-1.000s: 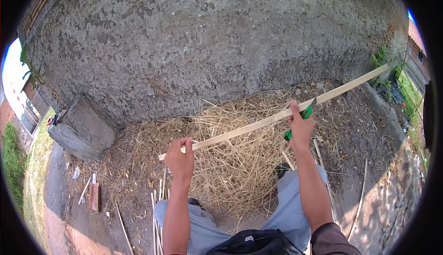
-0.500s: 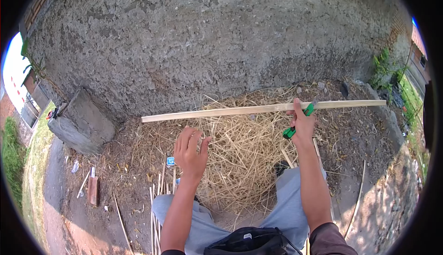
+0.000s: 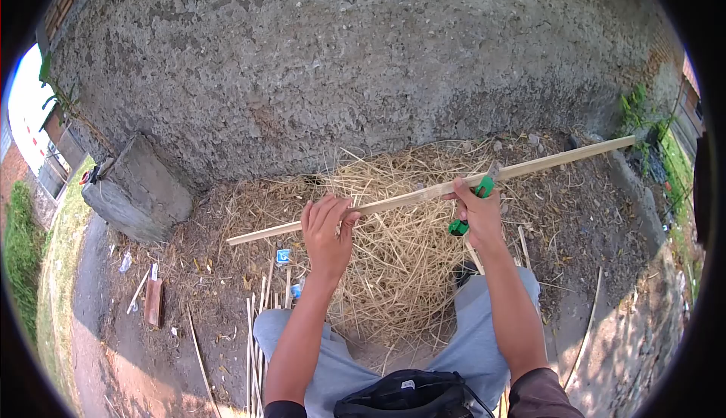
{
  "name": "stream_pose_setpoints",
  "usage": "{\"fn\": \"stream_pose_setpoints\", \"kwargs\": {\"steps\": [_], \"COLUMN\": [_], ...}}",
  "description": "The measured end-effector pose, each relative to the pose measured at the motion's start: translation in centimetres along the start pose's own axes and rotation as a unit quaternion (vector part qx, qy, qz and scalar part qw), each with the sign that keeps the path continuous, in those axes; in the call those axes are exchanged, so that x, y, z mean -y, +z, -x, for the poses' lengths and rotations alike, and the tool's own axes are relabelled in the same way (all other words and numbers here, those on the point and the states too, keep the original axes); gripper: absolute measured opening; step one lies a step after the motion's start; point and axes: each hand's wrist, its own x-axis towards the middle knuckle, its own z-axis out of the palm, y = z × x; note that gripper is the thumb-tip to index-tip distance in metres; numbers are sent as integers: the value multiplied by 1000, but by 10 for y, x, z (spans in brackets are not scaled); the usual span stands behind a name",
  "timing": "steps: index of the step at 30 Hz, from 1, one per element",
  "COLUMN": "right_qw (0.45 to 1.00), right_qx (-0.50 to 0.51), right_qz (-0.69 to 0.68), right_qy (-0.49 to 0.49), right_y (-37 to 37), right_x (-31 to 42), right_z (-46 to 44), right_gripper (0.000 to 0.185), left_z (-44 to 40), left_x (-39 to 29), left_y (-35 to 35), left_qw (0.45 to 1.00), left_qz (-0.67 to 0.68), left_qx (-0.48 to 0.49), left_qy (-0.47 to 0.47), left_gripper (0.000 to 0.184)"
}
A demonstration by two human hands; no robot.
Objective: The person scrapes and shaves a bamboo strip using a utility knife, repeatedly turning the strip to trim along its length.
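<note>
A long pale bamboo strip lies across in front of me, tilted with its right end higher. My left hand is closed round the strip left of its middle, fingers over it and thumb underneath. My right hand grips the strip further right and also holds a green utility knife. The knife's short blade points up past the strip, and its green rear end shows below the fingers. Beneath both hands spreads a heap of straw-coloured shavings, between my legs.
A rough grey wall rises just behind the heap. At the left stands a concrete block. Several thin strips lie by my left leg, near a blue-and-white packet. A brown wooden piece lies further left.
My left hand has come up and right and closed on the strip. The strip has tilted, its right end rising and left end dropping. My right hand has shifted slightly left.
</note>
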Motion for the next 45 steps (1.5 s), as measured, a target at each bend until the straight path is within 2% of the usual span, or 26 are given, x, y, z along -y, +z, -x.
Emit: {"fn": "stream_pose_setpoints", "kwargs": {"steps": [2, 4, 5, 7, 8, 10, 14, 16, 17, 20, 21, 23, 26, 33, 35, 37, 39, 40, 41, 42, 43, 45], "right_qw": [1000, 999, 999, 999, 999, 999, 997, 996, 995, 993, 992, 993, 994, 990, 989, 986, 987, 987, 988, 992, 994, 997], "right_qx": [27, 31, 34, 37, 42, 42, 45, 48, 52, 59, 61, 54, 67, 91, 95, 83, 73, 65, 62, 35, 8, -32], "right_qz": [-5, -8, -12, -6, -1, 5, 55, 65, 76, 88, 95, 89, 84, 100, 110, 140, 137, 135, 134, 113, 92, 60], "right_qy": [13, 17, 21, 20, 19, 18, 31, 35, 37, 46, 49, 50, 38, 32, 25, 43, 49, 55, 55, 52, 50, 29], "right_y": [0, 3, 4, 3, 3, 7, 10, 13, 13, 12, 12, 16, 19, 17, 17, 17, 15, 15, 14, 13, 13, 9], "right_x": [-3, -2, -2, -5, -6, -4, -2, -3, -3, -8, -8, -8, -10, -17, -16, -15, -18, -18, -16, -12, -10, -6], "right_z": [2, 3, 5, 5, 4, 7, 9, 11, 10, 8, 9, 9, 11, 10, 10, 11, 9, 8, 8, 8, 8, 3], "right_gripper": [22, 22, 22, 22, 22, 22, 21, 21, 21, 21, 21, 20, 20, 22, 23, 25, 25, 24, 24, 24, 24, 23], "left_z": [2, 5, 7, 5, 6, 9, 13, 13, 13, 9, 10, 6, 8, 6, 3, 0, -3, -6, -7, -7, -6, 1], "left_x": [3, 6, 7, 2, 4, 6, 7, 10, 11, 10, 10, 9, 12, 12, 7, 13, 20, 18, 19, 20, 21, 22], "left_y": [2, 4, 5, 2, 3, 4, 9, 12, 13, 7, 5, 3, 3, -1, -6, -11, -20, -25, -26, -27, -29, -23], "left_qw": [1000, 974, 974, 952, 952, 972, 968, 921, 921, 836, 835, 789, 761, 765, 694, 682, 647, 688, 689, 797, 879, 901], "left_qz": [14, 153, 154, 183, 184, 129, 99, 228, 228, 408, 407, 477, 517, 524, 606, 628, 672, 618, 618, 473, 313, 265], "left_qx": [6, 85, 86, 101, 100, 126, 153, 166, 167, 172, 173, 162, 154, 156, 119, 100, 48, 33, 36, 60, 80, 88], "left_qy": [-1, -145, -145, -225, -225, -151, -172, -268, -270, -326, -327, -350, -361, -341, -369, -362, -357, -379, -378, -371, -351, -333], "left_gripper": [17, 9, 9, 7, 7, 12, 12, 14, 14, 27, 27, 26, 25, 25, 24, 23, 20, 20, 20, 21, 22, 21]}}
